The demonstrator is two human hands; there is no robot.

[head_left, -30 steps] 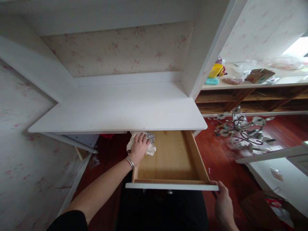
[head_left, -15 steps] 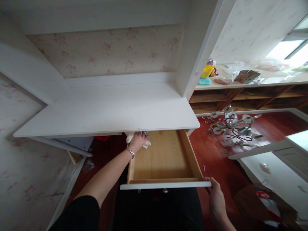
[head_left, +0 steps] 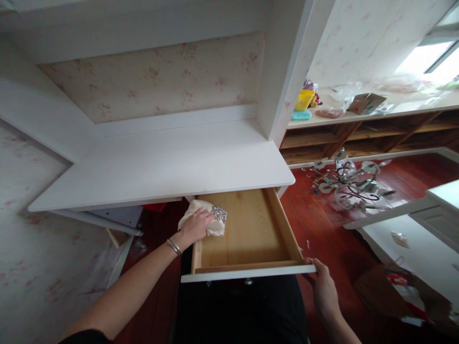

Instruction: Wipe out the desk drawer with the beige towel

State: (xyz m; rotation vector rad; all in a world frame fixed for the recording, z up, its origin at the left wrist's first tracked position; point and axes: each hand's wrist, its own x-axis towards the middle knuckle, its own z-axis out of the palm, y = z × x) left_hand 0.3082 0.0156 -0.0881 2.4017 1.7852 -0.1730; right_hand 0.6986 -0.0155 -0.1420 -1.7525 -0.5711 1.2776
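Observation:
A wooden drawer [head_left: 251,234] with a white front is pulled out from under the white desk [head_left: 172,162]. My left hand [head_left: 196,226], with a bangle at the wrist, is closed on a cream cloth [head_left: 190,210] that has a dark pattern at one end. The cloth lies over the drawer's left side wall, partly inside. At the right end of the drawer front, my right hand [head_left: 324,289] grips the edge, its fingertips curled over the corner. A small round knob [head_left: 248,281] shows on the front.
On the red wood floor [head_left: 304,215] to the right lies a chandelier [head_left: 353,184] among small loose parts. Beyond it runs a low shelf unit [head_left: 319,138] topped with a yellow container [head_left: 304,100] and bags. White furniture [head_left: 401,234] and a brown bag [head_left: 376,291] stand at right.
My left hand has drawn the cloth along the drawer's left side toward me, out from near the desk edge. My right hand stays at the drawer front's corner. The view has shifted slightly.

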